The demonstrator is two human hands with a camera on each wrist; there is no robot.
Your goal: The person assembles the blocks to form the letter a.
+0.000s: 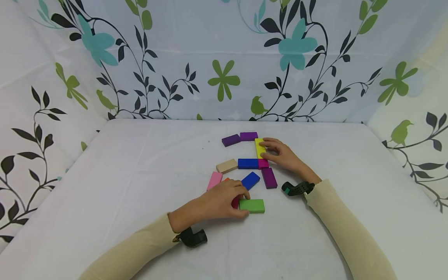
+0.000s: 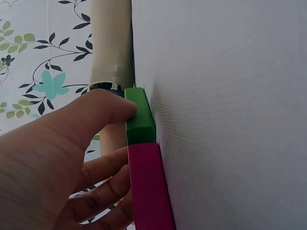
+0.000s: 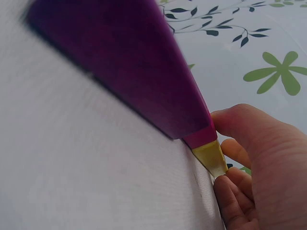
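Observation:
My left hand [image 1: 220, 200] pinches the left end of a light green block [image 1: 254, 206], thumb on its near side and a finger on its far side. Butted against that end is a red block [image 1: 235, 202], mostly covered by the hand; it looks magenta in the left wrist view. Farther away, my right hand [image 1: 285, 155] holds a yellow block [image 1: 259, 147] from its right side between thumb and fingers. A short magenta block [image 1: 263, 163] meets the yellow block's near end. In the right wrist view, a dark purple block [image 3: 124, 67] stands large in front.
Other blocks lie around on the white cloth [image 1: 157, 155]: two purple ones at the back, a blue one [image 1: 248, 163], a tilted blue one [image 1: 250, 181], a beige one [image 1: 226, 166], a pink one [image 1: 214, 181]. An orange block is mostly hidden behind my left hand. Patterned curtains [image 1: 224, 39] enclose the table.

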